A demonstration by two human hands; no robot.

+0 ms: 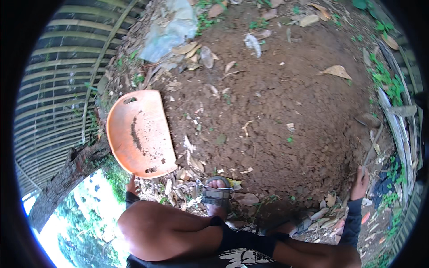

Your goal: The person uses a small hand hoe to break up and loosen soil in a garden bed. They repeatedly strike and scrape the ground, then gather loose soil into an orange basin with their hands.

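My left hand [131,184] shows just past my bent knee, closed on the lower edge of an orange plastic scoop pan [138,131]. The pan lies flat on the ground with a streak of dirt inside it. At the right, my right hand [360,182] is wrapped around a thin wooden stick [373,149] that runs up and away over the soil. Dry leaves [181,176] are heaped between the pan and my sandalled foot [216,194].
Bare brown soil [277,111] with scattered leaves fills the middle. A bamboo slat fence [58,89] curves along the left, with a tree trunk [67,176] below it. Crumpled pale plastic [167,31] lies at the top. Planks and weeds [393,89] line the right edge.
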